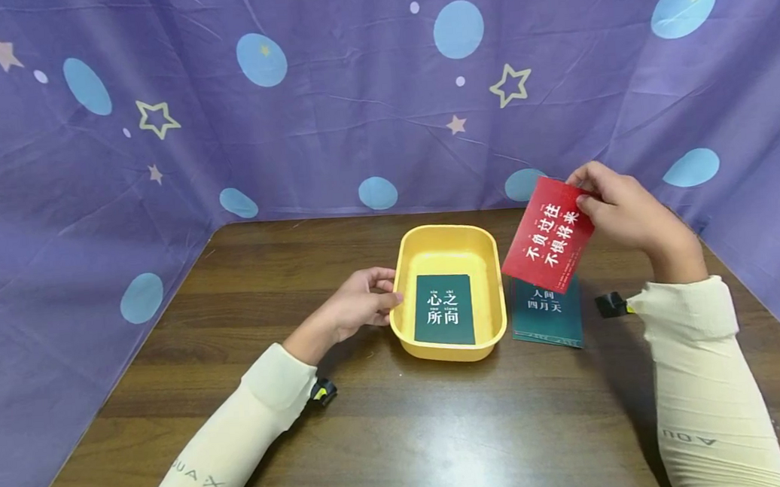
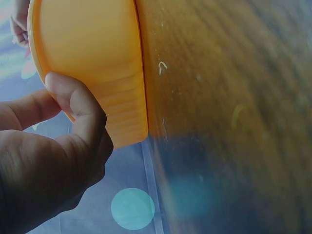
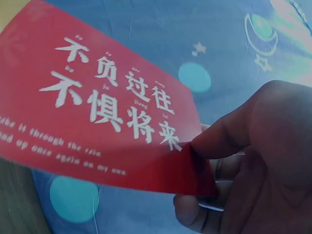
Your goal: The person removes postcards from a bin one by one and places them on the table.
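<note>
My right hand (image 1: 621,205) pinches a red card (image 1: 547,236) with white Chinese lettering by one end, thumb on its printed face. The card is held tilted in the air, between the tray and the cards at the right. In the right wrist view the same red card (image 3: 102,107) fills the left side. My left hand (image 1: 360,300) grips the left rim of a yellow plastic tray (image 1: 452,354); the left wrist view shows thumb and index finger pinching that rim. A dark green card (image 1: 444,323) with white characters lies inside the tray.
Right of the tray lies a stack of teal cards (image 1: 548,327), partly overlapped by the red card. Everything stands on a brown wooden table (image 1: 349,442). A purple curtain (image 1: 341,126) with stars and blue ovals hangs behind.
</note>
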A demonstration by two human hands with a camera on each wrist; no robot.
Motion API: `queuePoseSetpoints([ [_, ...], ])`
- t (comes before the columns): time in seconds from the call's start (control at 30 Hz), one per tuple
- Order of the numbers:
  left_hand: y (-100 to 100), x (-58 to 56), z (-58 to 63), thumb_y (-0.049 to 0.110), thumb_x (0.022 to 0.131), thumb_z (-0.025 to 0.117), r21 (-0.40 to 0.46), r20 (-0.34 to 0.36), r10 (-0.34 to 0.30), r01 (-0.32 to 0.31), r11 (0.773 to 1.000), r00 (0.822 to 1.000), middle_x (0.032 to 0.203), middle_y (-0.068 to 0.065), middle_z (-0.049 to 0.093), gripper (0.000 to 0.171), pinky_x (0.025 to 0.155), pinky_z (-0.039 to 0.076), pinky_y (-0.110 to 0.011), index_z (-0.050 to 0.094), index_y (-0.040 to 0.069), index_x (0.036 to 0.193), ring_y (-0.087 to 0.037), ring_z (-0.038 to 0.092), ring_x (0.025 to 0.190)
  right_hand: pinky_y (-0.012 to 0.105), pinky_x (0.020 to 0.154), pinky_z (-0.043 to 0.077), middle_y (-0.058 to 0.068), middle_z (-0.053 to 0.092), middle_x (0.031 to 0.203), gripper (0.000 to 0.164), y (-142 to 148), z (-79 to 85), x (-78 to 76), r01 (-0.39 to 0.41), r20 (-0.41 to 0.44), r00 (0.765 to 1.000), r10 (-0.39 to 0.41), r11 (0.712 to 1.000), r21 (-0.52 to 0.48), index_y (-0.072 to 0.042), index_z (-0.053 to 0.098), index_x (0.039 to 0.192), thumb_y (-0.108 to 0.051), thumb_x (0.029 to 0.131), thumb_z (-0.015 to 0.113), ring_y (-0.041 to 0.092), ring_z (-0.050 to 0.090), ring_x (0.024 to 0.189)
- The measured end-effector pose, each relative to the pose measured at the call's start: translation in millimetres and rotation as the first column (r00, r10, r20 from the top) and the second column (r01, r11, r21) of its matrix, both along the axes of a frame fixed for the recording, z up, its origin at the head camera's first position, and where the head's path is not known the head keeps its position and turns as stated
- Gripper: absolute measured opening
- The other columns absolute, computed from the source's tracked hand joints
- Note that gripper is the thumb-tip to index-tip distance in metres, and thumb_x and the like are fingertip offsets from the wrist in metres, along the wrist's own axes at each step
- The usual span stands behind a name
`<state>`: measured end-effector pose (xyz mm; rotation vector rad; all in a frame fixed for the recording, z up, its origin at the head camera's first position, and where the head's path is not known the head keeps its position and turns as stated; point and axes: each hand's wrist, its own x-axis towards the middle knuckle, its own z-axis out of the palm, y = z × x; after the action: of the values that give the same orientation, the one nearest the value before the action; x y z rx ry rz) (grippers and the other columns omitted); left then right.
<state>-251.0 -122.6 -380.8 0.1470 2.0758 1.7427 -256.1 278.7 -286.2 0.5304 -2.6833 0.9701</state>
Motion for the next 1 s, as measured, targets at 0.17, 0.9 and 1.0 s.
queuePoseSetpoints([
  [0.17,-0.3,0.2,0.2,-0.003,0.097,0.063,-0.002,0.000,0.003,-0.003,1.000,1.000,0.113,-0.011,0.049,0.054,0.065,0.059,-0.025,0.042,-0.005,0.147,-0.023,0.062,0.088,0.026,0.071,0.044,0.020,0.064,0.102,0.021,12.0,-6.6,-5.5,0.043,0.099,0.994,-0.048,0.997,0.061,0.000,0.054,0.120,-0.001,0.101,0.045,0.027,0.058,0.087],
  [0.9,0.5,1.2,0.1,-0.002,0.097,0.063,-0.009,-0.001,0.005,-0.005,1.000,1.000,0.112,-0.011,0.049,0.054,0.064,0.058,-0.025,0.043,-0.005,0.147,-0.025,0.062,0.089,0.036,0.075,0.049,0.022,0.057,0.106,0.027,23.8,-48.8,-34.0,-0.020,0.354,0.935,-0.031,0.990,0.141,0.006,0.051,0.120,-0.002,0.096,0.042,0.034,0.055,0.097],
  [1.0,0.3,0.6,0.0,-0.002,0.098,0.063,-0.009,0.000,0.005,-0.005,1.000,1.000,0.113,-0.012,0.049,0.054,0.064,0.058,-0.024,0.043,-0.005,0.147,-0.025,0.062,0.088,0.036,0.074,0.049,0.022,0.057,0.105,0.028,21.9,-53.1,-36.6,-0.040,0.369,0.929,-0.012,0.990,0.133,0.007,0.052,0.119,0.000,0.094,0.042,0.034,0.056,0.096],
])
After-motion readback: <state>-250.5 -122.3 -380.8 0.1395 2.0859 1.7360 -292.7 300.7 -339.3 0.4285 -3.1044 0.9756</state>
